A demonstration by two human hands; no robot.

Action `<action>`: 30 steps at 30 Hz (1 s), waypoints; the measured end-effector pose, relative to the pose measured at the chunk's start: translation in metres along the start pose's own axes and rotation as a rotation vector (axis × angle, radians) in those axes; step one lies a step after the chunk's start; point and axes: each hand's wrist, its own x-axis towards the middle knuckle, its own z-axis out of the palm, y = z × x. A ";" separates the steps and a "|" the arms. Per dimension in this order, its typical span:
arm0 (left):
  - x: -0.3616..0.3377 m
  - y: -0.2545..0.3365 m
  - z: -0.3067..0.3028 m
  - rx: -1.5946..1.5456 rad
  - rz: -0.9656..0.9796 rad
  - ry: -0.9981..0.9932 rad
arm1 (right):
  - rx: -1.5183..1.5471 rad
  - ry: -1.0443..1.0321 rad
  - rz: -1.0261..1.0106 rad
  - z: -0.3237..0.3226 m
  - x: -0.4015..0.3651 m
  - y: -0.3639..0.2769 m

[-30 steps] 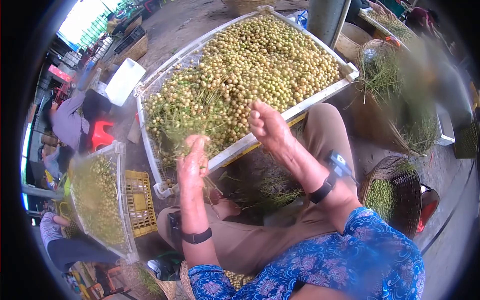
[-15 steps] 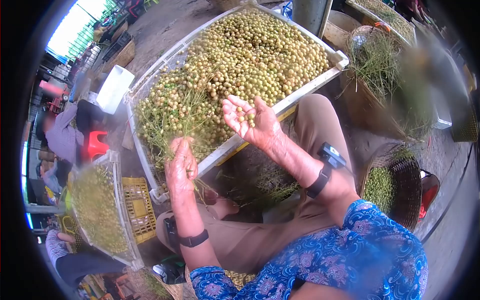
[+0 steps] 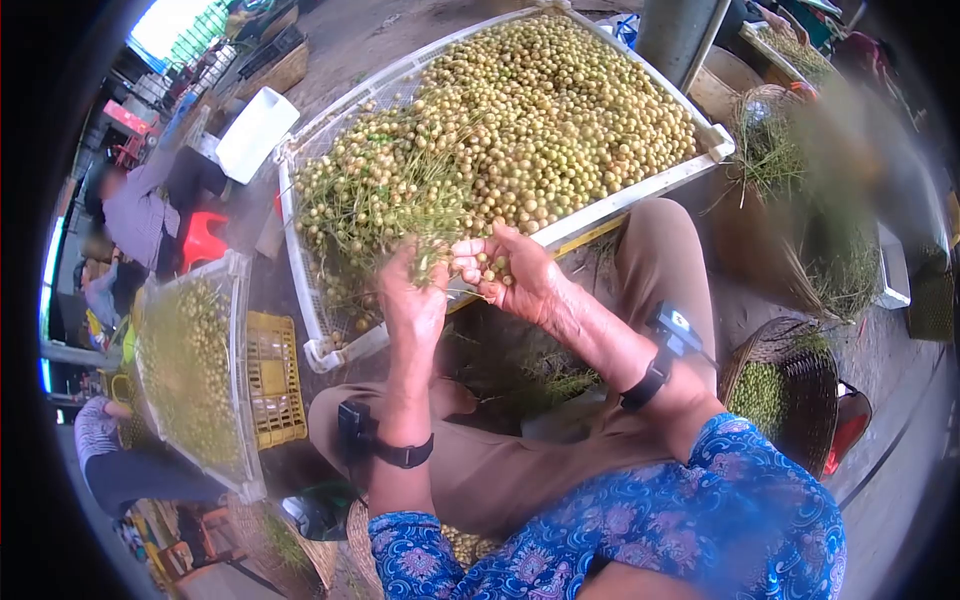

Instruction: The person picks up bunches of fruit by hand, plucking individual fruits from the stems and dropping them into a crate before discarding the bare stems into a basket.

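Observation:
A white mesh tray (image 3: 345, 352) full of small round yellow-green fruits (image 3: 560, 110) lies in front of me, with stemmed bunches (image 3: 375, 200) heaped at its left side. My left hand (image 3: 412, 290) is closed on a bunch of thin green stems at the tray's near edge; it is slightly blurred. Right beside it, my right hand (image 3: 515, 275) is cupped palm up with several loose fruits in it, its fingertips close to the stems. Whether the fingertips touch the stems is hard to tell.
At left are a second fruit tray (image 3: 240, 350), a yellow crate (image 3: 275, 380), a red stool (image 3: 203, 240) and seated people (image 3: 140, 215). A white box (image 3: 258, 135) stands behind. At right are a basket of stems (image 3: 770, 150), a wicker basket (image 3: 825, 390) and a metal post (image 3: 675, 35).
My left hand has moved right and up with the stems, close to my right hand. The fingers of my right hand have curled more around the fruits. The whole view has shifted slightly.

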 end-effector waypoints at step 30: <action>-0.005 0.020 0.015 0.415 0.134 -0.362 | -0.188 0.275 -0.209 0.005 -0.008 0.016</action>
